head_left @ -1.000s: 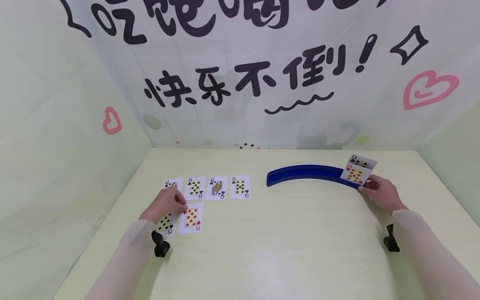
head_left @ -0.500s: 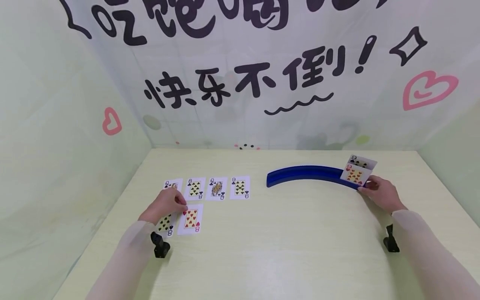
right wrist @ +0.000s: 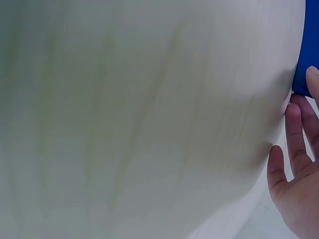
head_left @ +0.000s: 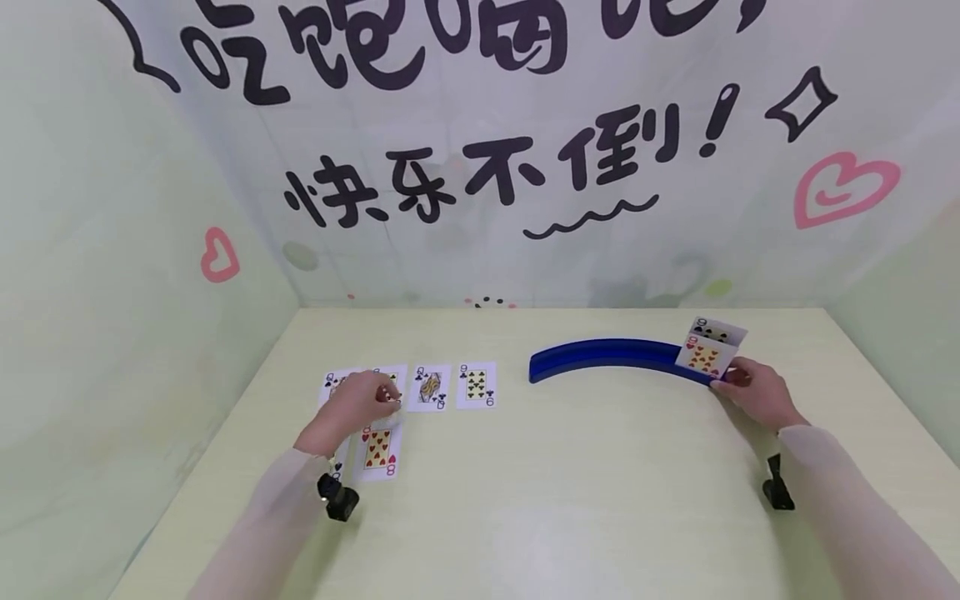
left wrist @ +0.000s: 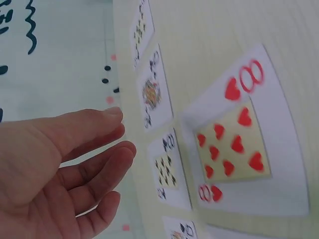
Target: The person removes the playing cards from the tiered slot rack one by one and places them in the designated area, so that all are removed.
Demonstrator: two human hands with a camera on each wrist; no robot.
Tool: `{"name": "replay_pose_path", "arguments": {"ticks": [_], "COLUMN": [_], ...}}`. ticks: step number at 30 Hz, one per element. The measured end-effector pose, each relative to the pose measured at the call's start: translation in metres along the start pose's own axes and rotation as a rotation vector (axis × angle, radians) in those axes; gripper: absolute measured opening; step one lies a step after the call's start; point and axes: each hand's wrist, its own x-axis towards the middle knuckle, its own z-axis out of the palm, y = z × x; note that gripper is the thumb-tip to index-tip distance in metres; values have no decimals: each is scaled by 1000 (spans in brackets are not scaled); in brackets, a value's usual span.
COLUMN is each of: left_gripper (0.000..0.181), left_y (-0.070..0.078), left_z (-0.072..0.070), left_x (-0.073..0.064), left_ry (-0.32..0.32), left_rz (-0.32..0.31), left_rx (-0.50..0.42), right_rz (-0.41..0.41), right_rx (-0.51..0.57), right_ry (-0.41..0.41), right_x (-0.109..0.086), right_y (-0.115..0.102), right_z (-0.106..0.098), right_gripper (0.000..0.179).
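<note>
My left hand [head_left: 358, 406] hovers over the cards on the left, fingers loosely bent and nothing between them. Below it lies the eight of hearts [head_left: 378, 452], seen large in the left wrist view. Partly behind the hand are a black eight [left wrist: 169, 169] and a black queen [head_left: 330, 382]; another black eight is mostly covered by the wrist. My right hand [head_left: 765, 395] grips the right end of a curved blue card holder [head_left: 600, 353], thumb on its front in the right wrist view [right wrist: 304, 74]. The nine of hearts [head_left: 703, 358] and a black nine [head_left: 720, 327] lean in it.
Right of the left hand, a black queen [head_left: 430, 388] and a black nine [head_left: 477, 385] lie face up in the back row. The pale table [head_left: 525, 500] meets a printed curtain [head_left: 465, 267] behind and side walls. Small black devices hang at both wrists.
My left hand has come off the eight of hearts and moved slightly right and up, its fingers loosening. The right hand stays at the holder. The head view has tilted a little upward.
</note>
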Motion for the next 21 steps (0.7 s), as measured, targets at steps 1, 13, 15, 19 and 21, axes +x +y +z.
{"name": "replay_pose_path", "arguments": {"ticks": [1, 13, 15, 19, 21], "left_gripper": [9, 12, 13, 13, 14], "left_y": [6, 114, 131, 163, 176], "left_z": [1, 33, 41, 58, 65], "left_x": [2, 57, 66, 81, 88], "left_ry": [-4, -55, -71, -89, -102], "left_rz": [20, 239, 277, 323, 337], "left_rx": [-9, -67, -71, -69, -68], "right_rz": [-1, -5, 3, 7, 4], "right_rx": [-1, -15, -15, -4, 3], "right_ry": [-1, 4, -3, -9, -10], "right_x": [0, 5, 4, 3, 3], "right_y": [-1, 0, 1, 0, 1], "right_z": [0, -4, -4, -3, -2], "right_gripper": [55, 55, 55, 55, 56]}}
